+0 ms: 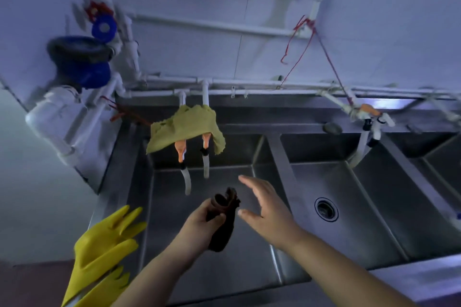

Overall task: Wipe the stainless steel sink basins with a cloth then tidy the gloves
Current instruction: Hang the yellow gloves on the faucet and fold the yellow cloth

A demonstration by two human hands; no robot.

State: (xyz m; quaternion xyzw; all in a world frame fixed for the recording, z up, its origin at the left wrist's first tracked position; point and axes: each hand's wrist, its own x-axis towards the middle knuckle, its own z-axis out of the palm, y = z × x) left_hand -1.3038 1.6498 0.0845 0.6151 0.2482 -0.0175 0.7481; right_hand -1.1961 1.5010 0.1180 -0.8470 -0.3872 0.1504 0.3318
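Dark brown cloth (pixel 222 222) — bunched (limp) in left hand (pixel 199 227).

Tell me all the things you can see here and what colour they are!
basins: three at least, steel, side by side below the wall
drain: one, dark, in the middle basin's floor
taps: two, orange, over the left basin; another orange one further right
yellow cloth: one, draped over the two taps
gloves: two, yellow, lying on the sink's left edge
pipes: several, white, on the wall
valves: blue and red, upper left
string: red, hanging from pipes
dark cloth: one, brown, bunched, over the left basin
left hand: grips the dark cloth
right hand: fingers spread, holding nothing
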